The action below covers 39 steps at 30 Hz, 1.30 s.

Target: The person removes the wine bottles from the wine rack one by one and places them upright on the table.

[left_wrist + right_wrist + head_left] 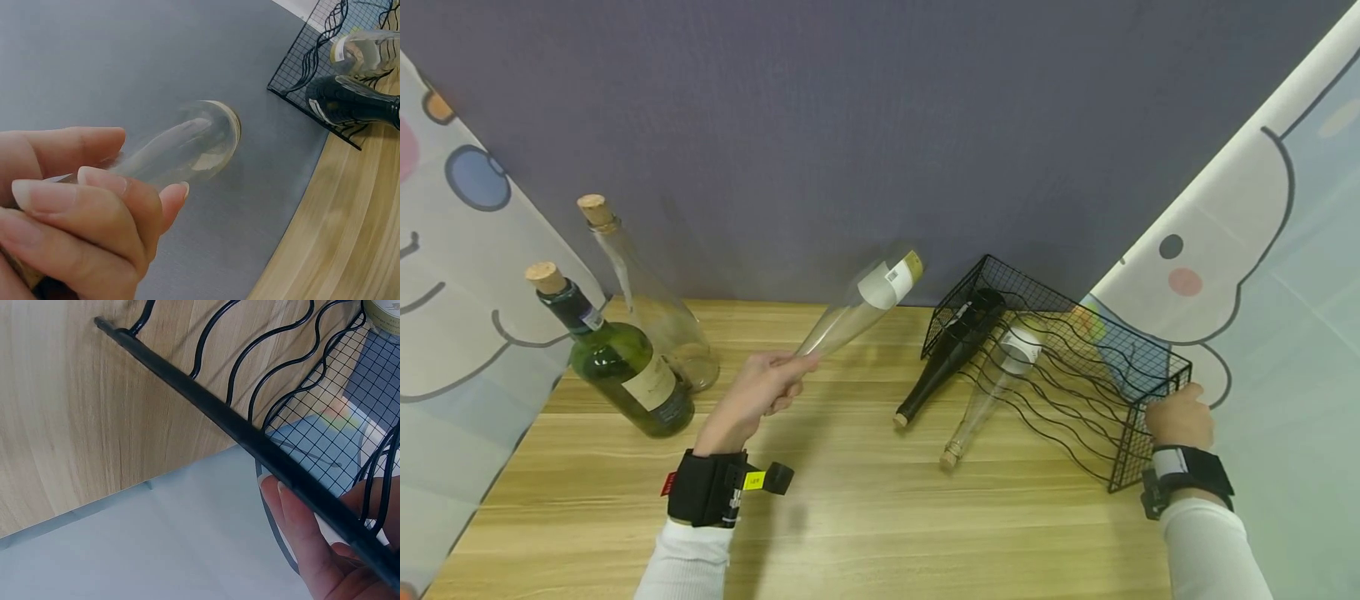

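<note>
My left hand (763, 387) grips a clear glass bottle (857, 307) by its neck, held tilted above the table with its base up toward the rack; the hand hides the neck's end. In the left wrist view the fingers (106, 206) curl round this bottle (181, 147). At the far right, my right hand (1180, 417) holds the end of a black wire bottle rack (1150, 425); the right wrist view shows its fingers (306, 531) at the rack's edge bar (219, 415). A dark bottle (951, 354) and a clear corked bottle (992, 396) lie in the rack, necks toward me.
A green wine bottle (625, 367) and a tall clear bottle (658, 308), both corked, stand on the left of the wooden table (880, 533). A grey wall panel (850, 133) rises behind the table. Printed sheets (1292, 350) flank the table on both sides.
</note>
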Each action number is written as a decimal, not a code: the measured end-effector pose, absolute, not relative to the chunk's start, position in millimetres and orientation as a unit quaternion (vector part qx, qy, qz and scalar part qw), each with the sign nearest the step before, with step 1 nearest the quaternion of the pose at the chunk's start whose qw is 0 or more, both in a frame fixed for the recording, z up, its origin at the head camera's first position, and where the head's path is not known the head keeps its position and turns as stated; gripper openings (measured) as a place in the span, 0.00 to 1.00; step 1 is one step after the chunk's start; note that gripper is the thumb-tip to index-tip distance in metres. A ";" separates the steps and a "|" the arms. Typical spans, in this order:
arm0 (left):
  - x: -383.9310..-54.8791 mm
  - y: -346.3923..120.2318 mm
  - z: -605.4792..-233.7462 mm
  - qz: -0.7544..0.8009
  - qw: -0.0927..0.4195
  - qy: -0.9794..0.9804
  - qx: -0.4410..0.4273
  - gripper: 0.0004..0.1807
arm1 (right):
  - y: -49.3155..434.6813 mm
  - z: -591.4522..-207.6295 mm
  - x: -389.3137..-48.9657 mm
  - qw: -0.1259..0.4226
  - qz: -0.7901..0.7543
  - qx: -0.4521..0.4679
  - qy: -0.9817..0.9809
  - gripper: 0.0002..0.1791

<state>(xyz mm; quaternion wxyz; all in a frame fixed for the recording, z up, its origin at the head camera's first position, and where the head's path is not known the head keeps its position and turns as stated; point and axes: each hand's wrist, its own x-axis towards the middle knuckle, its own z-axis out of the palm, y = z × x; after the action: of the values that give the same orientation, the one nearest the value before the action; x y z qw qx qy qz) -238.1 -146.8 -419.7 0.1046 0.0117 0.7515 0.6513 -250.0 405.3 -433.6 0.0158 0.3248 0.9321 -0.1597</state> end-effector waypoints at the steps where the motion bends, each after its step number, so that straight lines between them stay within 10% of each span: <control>1: -238.2 -146.9 -420.3 0.651 0.105 0.751 0.011 0.21 | 404.9 -433.4 -249.7 0.016 -0.159 0.325 0.932 0.35; 39: -240.4 -147.0 -418.5 0.603 0.141 0.785 -0.015 0.17 | 399.4 -429.2 -247.0 0.013 -0.172 0.330 0.928 0.33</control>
<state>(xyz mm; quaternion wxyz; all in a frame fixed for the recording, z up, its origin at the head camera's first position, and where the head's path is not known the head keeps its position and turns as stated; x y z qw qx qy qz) -240.4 -147.0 -418.5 0.1414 -0.0149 0.7852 0.6027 -247.0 399.4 -429.2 0.0129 0.3297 0.9282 -0.1721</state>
